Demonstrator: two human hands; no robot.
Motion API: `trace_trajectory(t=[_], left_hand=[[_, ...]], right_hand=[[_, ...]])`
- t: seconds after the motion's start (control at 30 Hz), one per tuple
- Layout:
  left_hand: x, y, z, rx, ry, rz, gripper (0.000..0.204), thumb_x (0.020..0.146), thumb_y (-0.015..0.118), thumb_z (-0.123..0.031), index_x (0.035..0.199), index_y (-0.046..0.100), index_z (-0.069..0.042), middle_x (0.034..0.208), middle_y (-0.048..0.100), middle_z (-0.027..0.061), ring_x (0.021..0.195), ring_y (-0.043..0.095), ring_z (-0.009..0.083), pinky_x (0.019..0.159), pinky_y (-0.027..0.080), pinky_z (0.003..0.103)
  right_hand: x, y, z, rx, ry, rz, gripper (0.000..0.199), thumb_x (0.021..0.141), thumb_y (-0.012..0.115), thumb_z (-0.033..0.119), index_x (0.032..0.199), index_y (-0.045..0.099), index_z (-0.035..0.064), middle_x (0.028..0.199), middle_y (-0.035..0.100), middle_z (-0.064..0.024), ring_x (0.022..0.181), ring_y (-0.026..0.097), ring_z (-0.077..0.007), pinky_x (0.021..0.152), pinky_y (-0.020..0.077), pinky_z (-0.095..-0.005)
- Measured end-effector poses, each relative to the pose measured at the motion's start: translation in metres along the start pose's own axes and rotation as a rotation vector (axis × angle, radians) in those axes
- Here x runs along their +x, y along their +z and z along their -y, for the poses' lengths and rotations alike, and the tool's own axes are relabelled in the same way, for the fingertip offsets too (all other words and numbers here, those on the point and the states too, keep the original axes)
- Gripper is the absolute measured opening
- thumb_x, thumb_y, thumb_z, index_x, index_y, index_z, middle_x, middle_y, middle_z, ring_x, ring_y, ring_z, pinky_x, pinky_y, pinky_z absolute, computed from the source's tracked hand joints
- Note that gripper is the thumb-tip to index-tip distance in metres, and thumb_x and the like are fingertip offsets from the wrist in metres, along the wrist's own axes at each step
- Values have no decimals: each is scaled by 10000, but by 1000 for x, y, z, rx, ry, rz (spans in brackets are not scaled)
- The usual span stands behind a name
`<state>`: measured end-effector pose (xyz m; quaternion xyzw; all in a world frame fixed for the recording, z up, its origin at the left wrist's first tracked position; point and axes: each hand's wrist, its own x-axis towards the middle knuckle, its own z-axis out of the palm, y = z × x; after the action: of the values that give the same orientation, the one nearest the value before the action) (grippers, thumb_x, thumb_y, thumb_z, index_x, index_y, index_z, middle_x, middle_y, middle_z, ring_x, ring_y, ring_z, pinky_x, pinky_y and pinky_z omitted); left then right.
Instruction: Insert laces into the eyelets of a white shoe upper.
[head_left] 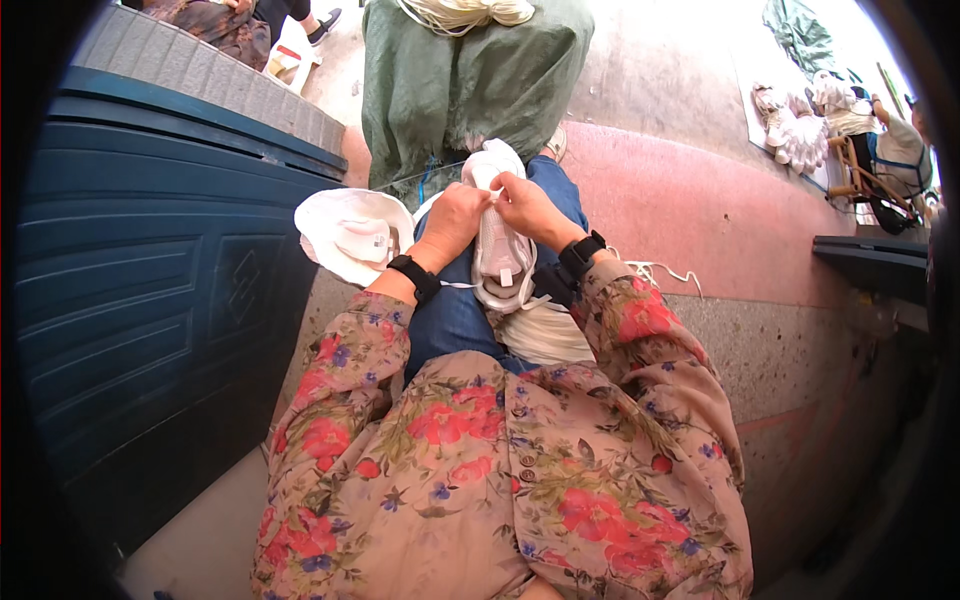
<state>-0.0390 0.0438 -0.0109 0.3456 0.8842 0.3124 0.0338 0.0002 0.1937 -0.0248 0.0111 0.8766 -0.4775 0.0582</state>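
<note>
A white and pale pink shoe lies across my lap, toe pointing away and heel toward me. Over its front part, my left hand and my right hand meet with thumbs and fingers pinched together. Both appear to grip a white shoelace at the lacing; the fingers mostly hide it. A loose white strand shows beside my left wrist. Between my thighs rests a bundle of white laces. To the left of my knee is a white, bowl-shaped item with a small labelled piece inside.
A green cloth-covered stand is right ahead, bearing a bundle of cream laces. Blue door panels stand close at left. Several pale shoes lie far right near a chair. Another person sits at upper left.
</note>
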Motion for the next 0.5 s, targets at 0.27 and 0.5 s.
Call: trace_trajectory(t=[0.27, 0.5], left_hand=[[-20, -121, 67, 202, -47, -555, 92, 767, 466, -34, 712, 540, -35, 681, 509, 99, 654, 509, 272, 588, 405, 342], [-130, -382, 162, -789, -570, -1399, 109, 817, 442, -24, 822, 519, 53, 774, 567, 135, 642, 579, 172, 547, 496, 281]], right_hand=[[-72, -74, 5, 366, 382, 139, 273, 744, 633, 207, 963, 575, 55, 637, 512, 21, 547, 472, -48, 459, 385, -201], [-189, -194, -59, 887, 231, -410, 238, 834, 546, 189, 1017, 552, 35, 535, 357, 75, 428, 317, -34, 427, 297, -179]])
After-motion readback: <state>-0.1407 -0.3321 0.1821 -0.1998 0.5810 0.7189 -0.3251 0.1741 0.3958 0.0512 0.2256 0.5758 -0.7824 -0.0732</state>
